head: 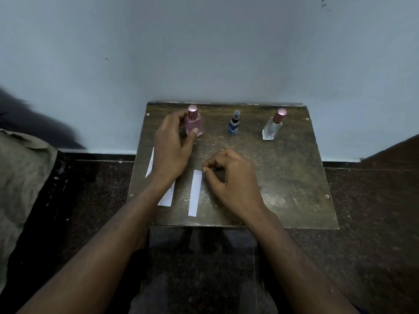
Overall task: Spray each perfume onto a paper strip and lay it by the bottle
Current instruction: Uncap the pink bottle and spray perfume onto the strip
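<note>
Our right hand (229, 175) hovers with fingers curled at the top of a white paper strip (195, 192), not yet gripping it, on the small table (290, 177). Our left hand (173, 146) wraps the pink bottle (194, 123) (cap on). First spray pending; next we uncap and lift the strip.

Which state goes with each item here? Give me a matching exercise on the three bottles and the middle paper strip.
Items:
1. pink bottle
2. blue bottle
3. clear bottle
4. white strip

States:
A. stands alone at the table's right rear
B. lies flat, right hand at its top corner
C. held by the left hand
D. smallest, dark spray top, in the middle

Pairs: 1-C, 2-D, 3-A, 4-B
</note>
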The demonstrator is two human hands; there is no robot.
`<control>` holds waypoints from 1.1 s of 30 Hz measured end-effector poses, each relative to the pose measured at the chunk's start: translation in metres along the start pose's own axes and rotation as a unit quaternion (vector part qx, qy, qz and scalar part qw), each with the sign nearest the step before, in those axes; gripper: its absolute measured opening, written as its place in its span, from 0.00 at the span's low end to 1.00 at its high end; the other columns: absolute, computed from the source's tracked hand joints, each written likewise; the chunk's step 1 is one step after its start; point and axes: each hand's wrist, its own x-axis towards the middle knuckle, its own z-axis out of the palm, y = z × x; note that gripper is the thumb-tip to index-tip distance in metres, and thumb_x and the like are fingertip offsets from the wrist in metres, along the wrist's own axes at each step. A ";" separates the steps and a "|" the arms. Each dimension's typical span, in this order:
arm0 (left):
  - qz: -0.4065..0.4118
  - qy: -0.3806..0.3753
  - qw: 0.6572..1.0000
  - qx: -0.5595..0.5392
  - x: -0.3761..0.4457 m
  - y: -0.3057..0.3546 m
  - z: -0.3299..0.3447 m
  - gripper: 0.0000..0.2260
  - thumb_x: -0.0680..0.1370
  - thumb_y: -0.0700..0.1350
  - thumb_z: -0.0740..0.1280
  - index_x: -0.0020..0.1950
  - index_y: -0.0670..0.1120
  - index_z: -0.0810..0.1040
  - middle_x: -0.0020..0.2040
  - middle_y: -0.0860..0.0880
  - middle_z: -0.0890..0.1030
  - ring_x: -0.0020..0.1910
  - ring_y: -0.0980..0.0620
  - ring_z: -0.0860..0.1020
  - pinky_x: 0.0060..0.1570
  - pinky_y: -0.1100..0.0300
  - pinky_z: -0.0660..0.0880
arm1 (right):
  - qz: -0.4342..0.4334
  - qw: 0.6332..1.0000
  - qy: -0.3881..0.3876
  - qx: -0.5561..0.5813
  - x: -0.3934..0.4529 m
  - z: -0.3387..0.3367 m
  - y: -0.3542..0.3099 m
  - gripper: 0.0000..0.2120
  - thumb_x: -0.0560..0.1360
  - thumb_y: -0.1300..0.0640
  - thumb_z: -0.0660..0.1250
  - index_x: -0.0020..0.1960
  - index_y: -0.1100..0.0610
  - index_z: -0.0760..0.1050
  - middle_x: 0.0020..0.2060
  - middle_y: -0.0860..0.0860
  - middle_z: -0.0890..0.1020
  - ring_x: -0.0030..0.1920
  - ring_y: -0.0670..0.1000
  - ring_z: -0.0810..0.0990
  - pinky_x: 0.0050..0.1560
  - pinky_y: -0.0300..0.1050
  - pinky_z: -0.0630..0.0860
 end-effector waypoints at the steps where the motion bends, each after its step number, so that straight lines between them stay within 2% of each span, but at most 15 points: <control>1: -0.001 -0.006 1.000 0.016 -0.001 0.002 -0.002 0.16 0.83 0.42 0.71 0.71 0.42 0.77 0.64 0.45 0.81 0.61 0.49 0.80 0.56 0.69 0.73 | 0.001 1.000 0.000 -0.001 0.000 0.000 0.000 0.03 0.78 0.59 0.75 0.51 0.55 0.87 0.48 0.48 0.82 0.48 0.43 0.82 0.52 0.42 0.82; 3: -0.008 -0.015 0.999 0.033 -0.002 0.006 -0.008 0.15 0.84 0.44 0.70 0.70 0.43 0.78 0.64 0.46 0.81 0.60 0.51 0.80 0.50 0.77 0.68 | -0.001 1.000 -0.001 -0.004 -0.001 0.000 0.001 0.03 0.78 0.58 0.75 0.51 0.55 0.87 0.47 0.47 0.82 0.47 0.43 0.82 0.51 0.42 0.82; 7: -0.011 -0.015 0.999 0.027 -0.007 0.015 -0.016 0.14 0.85 0.43 0.69 0.70 0.43 0.79 0.65 0.47 0.82 0.62 0.52 0.80 0.52 0.76 0.67 | -0.002 1.000 0.000 -0.003 -0.003 -0.002 0.000 0.03 0.79 0.59 0.75 0.52 0.54 0.86 0.48 0.47 0.82 0.46 0.43 0.82 0.51 0.44 0.83; 9: 0.002 -0.012 1.000 0.018 -0.011 0.021 -0.020 0.15 0.85 0.42 0.70 0.72 0.42 0.79 0.66 0.46 0.82 0.63 0.52 0.80 0.57 0.72 0.71 | -0.001 1.000 0.022 -0.003 -0.003 -0.004 0.001 0.04 0.79 0.59 0.74 0.53 0.55 0.86 0.48 0.47 0.83 0.46 0.43 0.83 0.50 0.44 0.83; 11: 0.021 -0.011 1.000 0.006 -0.016 0.024 -0.024 0.17 0.84 0.41 0.71 0.73 0.42 0.79 0.66 0.46 0.83 0.62 0.51 0.80 0.61 0.64 0.74 | -0.003 0.998 0.065 0.002 -0.003 -0.008 0.000 0.04 0.80 0.59 0.74 0.54 0.56 0.86 0.48 0.48 0.85 0.45 0.41 0.82 0.48 0.38 0.82; 13: 0.035 -0.016 0.999 -0.008 -0.023 0.026 -0.027 0.18 0.83 0.41 0.72 0.73 0.42 0.80 0.65 0.46 0.84 0.61 0.52 0.81 0.60 0.69 0.74 | 0.002 0.992 0.127 0.013 -0.002 -0.011 -0.001 0.06 0.80 0.59 0.74 0.56 0.56 0.85 0.48 0.47 0.84 0.44 0.38 0.81 0.46 0.28 0.77; 14: 0.040 -0.022 0.999 -0.015 -0.028 0.026 -0.028 0.18 0.82 0.41 0.74 0.72 0.43 0.80 0.64 0.47 0.84 0.60 0.53 0.82 0.59 0.73 0.73 | 0.011 0.987 0.160 0.027 -0.002 -0.013 -0.002 0.07 0.80 0.59 0.75 0.58 0.56 0.84 0.48 0.47 0.84 0.45 0.37 0.80 0.45 0.26 0.75; 17: 0.068 -0.047 0.996 -0.038 -0.045 0.023 -0.032 0.19 0.79 0.42 0.77 0.70 0.44 0.83 0.63 0.49 0.86 0.58 0.57 0.83 0.58 0.77 0.72 | 0.051 0.968 0.216 0.114 0.001 -0.017 -0.003 0.14 0.79 0.51 0.76 0.63 0.53 0.82 0.50 0.48 0.83 0.47 0.44 0.82 0.45 0.32 0.79; 19: 0.087 -0.060 0.994 -0.040 -0.053 0.019 -0.034 0.18 0.79 0.42 0.78 0.69 0.44 0.84 0.61 0.50 0.87 0.58 0.58 0.83 0.58 0.77 0.72 | 0.069 0.962 0.207 0.165 0.003 -0.017 -0.004 0.18 0.78 0.46 0.77 0.64 0.52 0.82 0.51 0.49 0.83 0.48 0.47 0.83 0.45 0.38 0.81; 22: 0.098 -0.069 0.992 -0.047 -0.056 0.014 -0.035 0.18 0.79 0.42 0.78 0.69 0.45 0.84 0.61 0.51 0.87 0.58 0.59 0.83 0.59 0.76 0.72 | 0.071 0.962 0.184 0.188 0.005 -0.014 -0.005 0.15 0.77 0.47 0.78 0.61 0.52 0.84 0.50 0.48 0.86 0.48 0.48 0.85 0.46 0.39 0.82; 26: 0.099 -0.062 0.992 -0.047 -0.052 0.006 -0.037 0.18 0.79 0.43 0.78 0.68 0.45 0.84 0.61 0.51 0.86 0.59 0.63 0.80 0.58 0.77 0.71 | 0.045 0.972 0.158 0.170 0.005 -0.007 -0.008 0.12 0.77 0.51 0.79 0.59 0.51 0.86 0.51 0.47 0.87 0.47 0.47 0.86 0.45 0.36 0.80; 33: 0.102 -0.061 0.992 -0.045 -0.049 -0.002 -0.038 0.18 0.79 0.44 0.77 0.69 0.46 0.84 0.62 0.52 0.86 0.59 0.62 0.81 0.59 0.77 0.71 | 0.044 0.976 0.140 0.163 0.009 0.002 -0.011 0.10 0.78 0.53 0.78 0.59 0.50 0.86 0.51 0.45 0.86 0.48 0.45 0.85 0.43 0.32 0.77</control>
